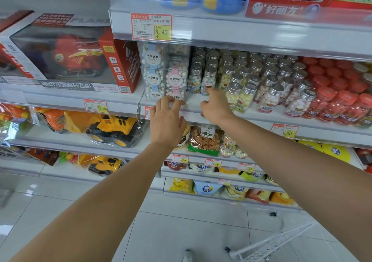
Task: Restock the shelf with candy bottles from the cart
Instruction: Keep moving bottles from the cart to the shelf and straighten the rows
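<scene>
Our left hand [168,119] is open with fingers spread, and its tips touch the lowest clear candy boxes [174,95] at the edge of the shelf [253,119]. Our right hand [216,107] holds nothing: its index finger touches the lower part of one silver-capped candy bottle [209,79] standing on the shelf, and the other fingers are loosely bent. The white wire cart [271,243] is at the lower right.

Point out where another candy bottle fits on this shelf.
Bare shelf shows at the front, between the clear candy boxes and the yellow-candy bottles, ahead of the leftmost bottles; the right hand reaches over it. Rightward, silver-capped bottles and red-capped bottles stand packed.
</scene>
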